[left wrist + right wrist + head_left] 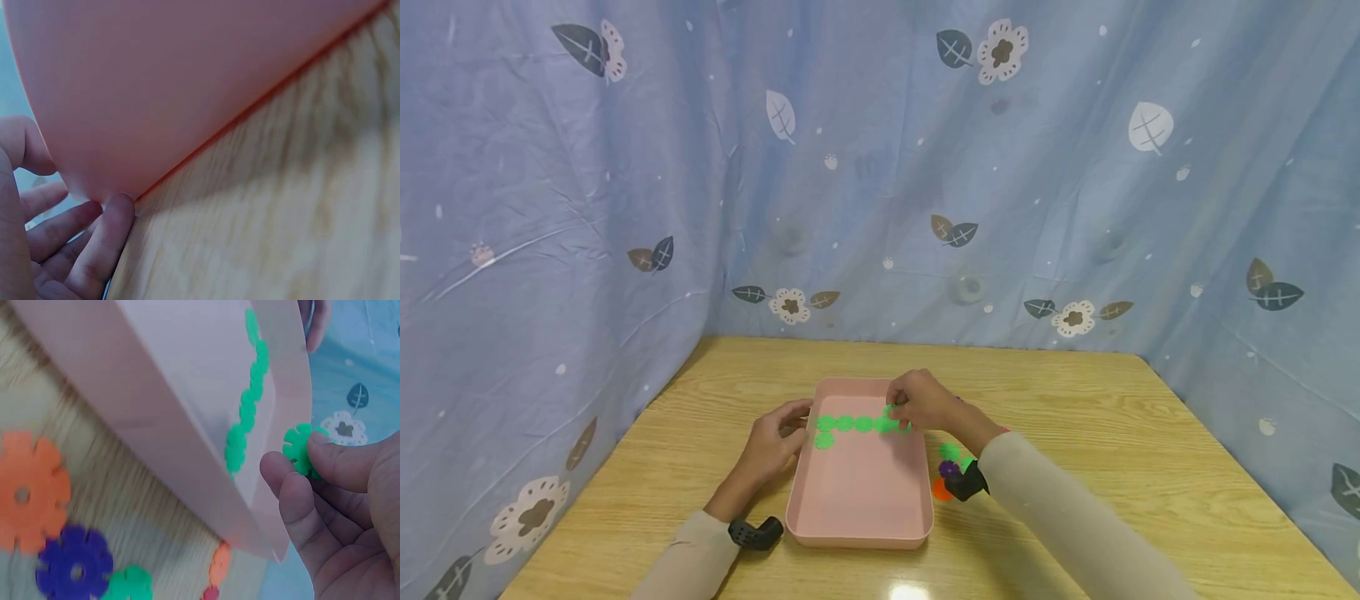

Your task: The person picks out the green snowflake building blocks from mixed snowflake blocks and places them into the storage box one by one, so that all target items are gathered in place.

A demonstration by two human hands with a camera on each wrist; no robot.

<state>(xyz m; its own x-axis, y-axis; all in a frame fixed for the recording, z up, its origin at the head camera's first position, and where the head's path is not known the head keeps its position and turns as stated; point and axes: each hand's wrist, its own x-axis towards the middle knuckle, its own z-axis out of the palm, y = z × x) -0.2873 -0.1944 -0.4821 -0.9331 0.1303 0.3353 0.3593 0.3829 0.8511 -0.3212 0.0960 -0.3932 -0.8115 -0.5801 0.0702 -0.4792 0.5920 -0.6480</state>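
Green flower piece (300, 450) is held up at the far right of the pink tray (865, 496), pinched between thumb and fingers of the right hand (921, 402) and not yet set down. Near it, across the far half of the tray, a row of green pieces (845, 423) runs from left to right, with one more green disc (824, 440) just on the near side of its left end; whether they are linked or only touching, I cannot tell. By my reading the row is well along, since it comes close to the right wall. The left hand (771, 442) has relaxed fingers touching the tray's left outer wall. Past the right wall, on the wooden table (1075, 450), lie a purple piece (949, 470), an orange piece (942, 490) and loose green pieces (950, 452), which seem unused so far; a blue curtain (880, 192) hangs at the far side
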